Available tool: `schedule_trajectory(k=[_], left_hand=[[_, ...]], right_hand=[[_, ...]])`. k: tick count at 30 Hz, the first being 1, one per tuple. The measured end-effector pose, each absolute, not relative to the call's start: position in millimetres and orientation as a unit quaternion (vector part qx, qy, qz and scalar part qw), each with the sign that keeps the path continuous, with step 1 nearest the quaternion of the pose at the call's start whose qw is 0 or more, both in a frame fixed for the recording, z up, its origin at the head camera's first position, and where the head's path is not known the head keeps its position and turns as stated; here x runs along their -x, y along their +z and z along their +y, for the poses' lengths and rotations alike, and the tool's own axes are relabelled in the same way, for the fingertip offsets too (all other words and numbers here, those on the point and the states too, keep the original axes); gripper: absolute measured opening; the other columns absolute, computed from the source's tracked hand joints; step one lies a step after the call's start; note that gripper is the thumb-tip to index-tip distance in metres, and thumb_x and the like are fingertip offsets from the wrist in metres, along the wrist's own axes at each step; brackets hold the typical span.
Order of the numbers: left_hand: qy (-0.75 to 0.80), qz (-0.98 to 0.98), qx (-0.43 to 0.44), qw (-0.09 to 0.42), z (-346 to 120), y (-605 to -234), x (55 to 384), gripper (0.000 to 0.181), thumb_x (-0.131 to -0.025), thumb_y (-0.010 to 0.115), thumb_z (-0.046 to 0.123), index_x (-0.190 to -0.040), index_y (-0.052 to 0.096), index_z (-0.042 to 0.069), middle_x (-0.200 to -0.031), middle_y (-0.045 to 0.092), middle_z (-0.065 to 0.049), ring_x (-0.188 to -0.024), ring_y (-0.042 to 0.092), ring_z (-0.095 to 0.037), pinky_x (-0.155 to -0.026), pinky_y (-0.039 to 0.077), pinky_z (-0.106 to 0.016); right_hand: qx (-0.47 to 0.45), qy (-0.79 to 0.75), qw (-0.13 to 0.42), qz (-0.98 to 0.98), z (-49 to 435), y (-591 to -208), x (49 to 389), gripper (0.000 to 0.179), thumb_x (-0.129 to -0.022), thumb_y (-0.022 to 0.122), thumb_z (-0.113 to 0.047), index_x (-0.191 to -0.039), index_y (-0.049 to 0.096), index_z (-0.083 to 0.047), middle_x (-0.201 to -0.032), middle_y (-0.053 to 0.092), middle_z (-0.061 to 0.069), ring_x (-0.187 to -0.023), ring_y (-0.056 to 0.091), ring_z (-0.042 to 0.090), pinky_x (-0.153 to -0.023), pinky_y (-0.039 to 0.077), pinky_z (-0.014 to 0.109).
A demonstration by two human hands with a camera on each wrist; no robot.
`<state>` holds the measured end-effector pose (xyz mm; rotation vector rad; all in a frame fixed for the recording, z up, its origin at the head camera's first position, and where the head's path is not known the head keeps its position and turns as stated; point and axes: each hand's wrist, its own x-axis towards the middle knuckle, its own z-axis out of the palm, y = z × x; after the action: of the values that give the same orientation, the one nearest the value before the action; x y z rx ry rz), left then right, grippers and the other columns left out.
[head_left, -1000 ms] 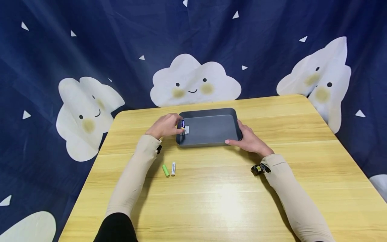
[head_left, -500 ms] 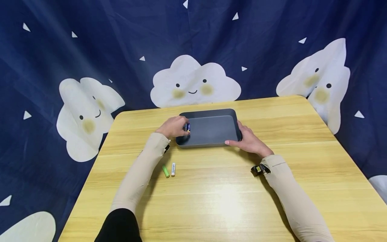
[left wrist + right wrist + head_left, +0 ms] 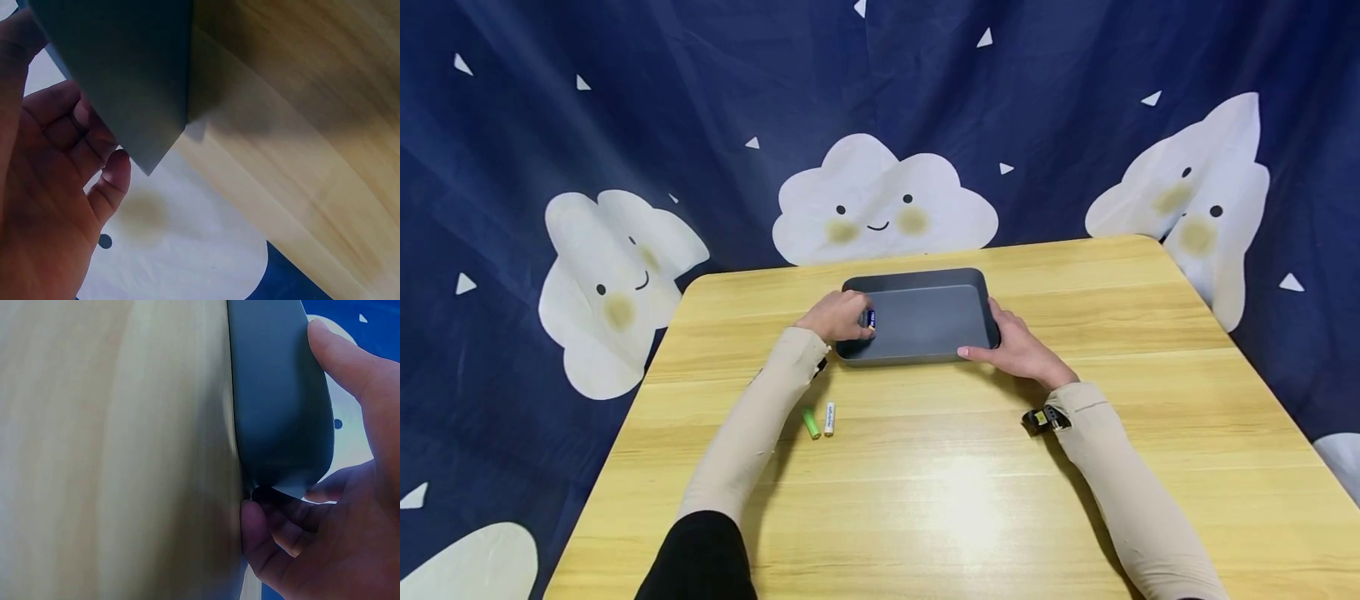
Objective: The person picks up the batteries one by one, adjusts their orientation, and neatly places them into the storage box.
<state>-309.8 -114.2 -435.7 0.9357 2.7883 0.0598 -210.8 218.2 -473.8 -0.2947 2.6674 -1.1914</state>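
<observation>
A dark grey rectangular tray [image 3: 928,321] lies near the far edge of the wooden table. Over its left end reaches my left hand [image 3: 838,315], pinching a dark blue battery [image 3: 871,320] between thumb and fingers inside the tray. Whatever lies behind those fingers is hidden. At the opposite end, my right hand [image 3: 1018,346] grips the tray, thumb on the near corner and fingers along the right side. The right wrist view shows that hand's thumb and fingers around the tray wall [image 3: 281,387]. In the left wrist view, the tray wall [image 3: 125,69] hides the battery.
A green battery [image 3: 811,422] and a white battery [image 3: 830,419] lie side by side on the wooden table [image 3: 910,500], in front of the tray and near my left forearm. A blue curtain with cloud prints [image 3: 880,208] hangs behind the table.
My left hand has shifted right within the tray, carrying the blue battery with it. Light-coloured batteries visible beside it a second ago are now hidden. The right hand and tray stay put.
</observation>
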Motion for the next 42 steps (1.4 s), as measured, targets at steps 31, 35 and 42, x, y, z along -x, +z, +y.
schedule_trajectory(k=[31,35,42], left_hand=[[0.203,0.935,-0.29,0.016,-196.3,-416.4,228.3,0.033,-0.098,0.071,0.035,-0.116,0.075,0.007,-0.078,0.053,-0.001,-0.066,0.045,-0.012,-0.065,0.042,-0.03],[0.205,0.935,-0.287,0.023,-205.2,-420.6,203.8,0.031,-0.098,0.071,0.036,-0.112,0.076,0.009,-0.079,0.054,0.003,-0.068,0.048,-0.01,-0.065,0.043,-0.027],[0.194,0.932,-0.297,0.068,-210.0,-428.6,176.2,0.036,-0.096,0.073,0.037,-0.115,0.075,0.007,-0.078,0.055,0.004,-0.07,0.051,-0.01,-0.072,0.048,-0.027]], right_hand=[[0.118,-0.4,0.097,0.904,217.9,-472.2,211.1,0.122,-0.087,0.076,-0.059,-0.167,-0.002,-0.01,-0.169,0.022,0.028,-0.155,0.021,0.048,-0.121,0.027,0.067],[0.115,-0.396,0.104,0.905,217.8,-472.7,210.9,0.123,-0.087,0.076,-0.06,-0.166,-0.004,-0.009,-0.169,0.02,0.029,-0.156,0.02,0.048,-0.122,0.027,0.066],[0.107,-0.396,0.106,0.906,219.8,-471.8,211.6,0.124,-0.087,0.075,-0.061,-0.166,-0.005,-0.008,-0.168,0.02,0.03,-0.156,0.019,0.047,-0.122,0.027,0.066]])
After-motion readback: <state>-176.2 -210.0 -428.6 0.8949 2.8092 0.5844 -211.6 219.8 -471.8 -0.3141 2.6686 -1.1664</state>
